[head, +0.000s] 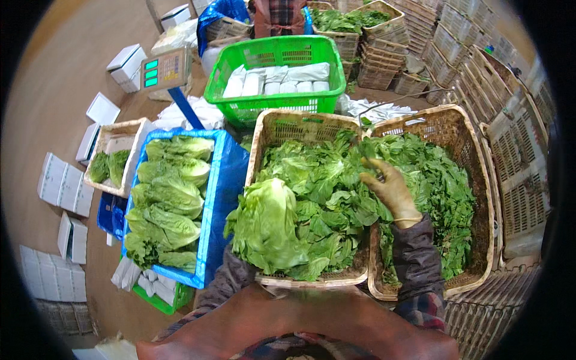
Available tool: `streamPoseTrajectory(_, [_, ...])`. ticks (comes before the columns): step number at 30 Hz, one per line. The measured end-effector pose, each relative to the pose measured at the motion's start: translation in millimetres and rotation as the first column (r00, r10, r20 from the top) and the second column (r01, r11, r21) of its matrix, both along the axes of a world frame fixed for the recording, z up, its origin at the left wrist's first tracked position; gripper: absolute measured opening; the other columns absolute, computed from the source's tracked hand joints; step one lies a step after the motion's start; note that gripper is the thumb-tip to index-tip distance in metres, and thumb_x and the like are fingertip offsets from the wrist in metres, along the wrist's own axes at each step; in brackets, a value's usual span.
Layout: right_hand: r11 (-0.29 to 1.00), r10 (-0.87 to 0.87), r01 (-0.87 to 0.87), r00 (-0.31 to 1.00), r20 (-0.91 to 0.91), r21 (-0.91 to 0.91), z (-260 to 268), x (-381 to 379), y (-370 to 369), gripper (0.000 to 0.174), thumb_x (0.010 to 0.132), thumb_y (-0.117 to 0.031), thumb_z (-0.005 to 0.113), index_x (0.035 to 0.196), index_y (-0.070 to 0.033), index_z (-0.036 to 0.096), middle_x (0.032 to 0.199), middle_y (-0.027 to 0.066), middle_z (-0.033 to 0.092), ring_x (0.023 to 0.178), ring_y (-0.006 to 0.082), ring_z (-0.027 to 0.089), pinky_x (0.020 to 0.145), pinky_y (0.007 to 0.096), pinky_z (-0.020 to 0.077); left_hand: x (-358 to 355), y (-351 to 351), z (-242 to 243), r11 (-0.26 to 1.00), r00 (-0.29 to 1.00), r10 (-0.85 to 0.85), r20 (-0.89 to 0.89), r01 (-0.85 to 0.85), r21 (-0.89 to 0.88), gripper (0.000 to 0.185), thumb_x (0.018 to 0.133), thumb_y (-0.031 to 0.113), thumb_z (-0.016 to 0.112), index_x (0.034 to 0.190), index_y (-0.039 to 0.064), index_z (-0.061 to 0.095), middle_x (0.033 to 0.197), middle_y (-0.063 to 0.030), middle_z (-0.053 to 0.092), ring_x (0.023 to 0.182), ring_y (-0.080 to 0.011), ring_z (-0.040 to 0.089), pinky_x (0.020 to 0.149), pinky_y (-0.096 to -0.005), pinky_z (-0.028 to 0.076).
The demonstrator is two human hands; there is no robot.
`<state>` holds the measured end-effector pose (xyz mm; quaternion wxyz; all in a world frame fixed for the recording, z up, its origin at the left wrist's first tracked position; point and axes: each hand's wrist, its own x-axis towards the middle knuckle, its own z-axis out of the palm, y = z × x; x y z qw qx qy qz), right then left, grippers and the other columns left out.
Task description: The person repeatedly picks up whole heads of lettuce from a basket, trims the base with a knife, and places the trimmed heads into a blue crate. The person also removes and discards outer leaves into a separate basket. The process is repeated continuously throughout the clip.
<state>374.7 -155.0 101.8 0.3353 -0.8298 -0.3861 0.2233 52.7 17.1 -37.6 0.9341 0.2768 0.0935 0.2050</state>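
Note:
A large romaine lettuce head (270, 220) stands tilted over the left wall of the middle crate (306, 118), its lower end blurred. My left sleeve (236, 272) runs up to its underside; the lettuce hides my left hand, which appears to hold it. My right hand (391, 186), in a yellowish glove, is raised where the middle crate meets the right crate (483, 243). Its thumb and fingers are apart. Something dark and blurred shows at the fingertips; whether the hand touches it is unclear. Loose lettuce leaves (330, 213) fill the middle crate, and more leaves (443, 193) heap in the right one.
On the left, a blue-lined crate (208, 216) holds several lettuce heads (175, 193). Behind it rises a scale display (164, 69). A green crate (274, 42) with white-wrapped bundles stands ahead, a person (279, 18) beyond. Stacked crates (517, 180) line the right; white boxes (67, 184) dot the floor.

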Motion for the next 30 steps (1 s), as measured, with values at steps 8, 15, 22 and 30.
streamPoseTrajectory(8, [0.824,0.541,-0.565,0.806,0.241,0.037,-0.3,-79.2,68.8,0.061,0.094,-0.055,0.068,0.142,-0.019,0.06,0.141,0.014,0.063,0.132,0.0302,0.059,0.11,0.0424,0.0481,10.9,-14.2,-26.2,0.992,0.999,0.029,-0.034,-0.033,-0.125,0.086,0.087,0.042,0.081,0.153,0.003,0.042,0.146,-0.0122,0.056,0.133,-0.0266,0.055,0.114,-0.0434,0.045])
streamPoseTrajectory(15, [0.815,0.525,-0.561,0.61,0.593,-0.143,-12.8,-108.1,86.4,0.023,0.09,-0.015,0.063,0.111,-0.006,0.066,0.093,0.0109,0.072,0.087,0.0293,0.074,0.071,0.0409,0.061,1.6,-23.9,-12.8,0.994,0.997,0.057,-0.049,-0.061,-0.087,0.081,0.091,0.049,0.075,0.153,0.008,0.043,0.147,-0.0117,0.055,0.133,-0.0273,0.055,0.116,-0.0464,0.042])
streamPoseTrajectory(22, [0.838,0.519,-0.486,0.573,0.634,-0.247,5.0,-93.2,97.6,0.011,0.094,-0.016,0.06,0.099,-0.014,0.07,0.083,0.0058,0.071,0.078,0.0247,0.073,0.064,0.041,0.0586,30.3,1.8,0.0,0.999,0.982,0.025,-0.189,-0.015,0.052,0.092,0.083,0.049,0.083,0.154,0.009,0.042,0.149,-0.0083,0.054,0.134,-0.0226,0.053,0.115,-0.0428,0.044])
streamPoseTrajectory(30, [0.891,-0.009,-0.084,0.979,0.202,0.445,125.4,-49.1,56.9,0.025,0.078,-0.011,0.081,0.103,-0.01,0.077,0.094,0.0093,0.077,0.081,0.0158,0.073,0.074,0.028,0.0563,93.8,26.9,45.3,0.967,0.931,-0.196,0.308,0.236,-0.098,0.111,0.074,0.064,0.083,0.159,0.01,0.036,0.155,-0.0148,0.048,0.141,-0.0296,0.048,0.119,-0.0485,0.039])
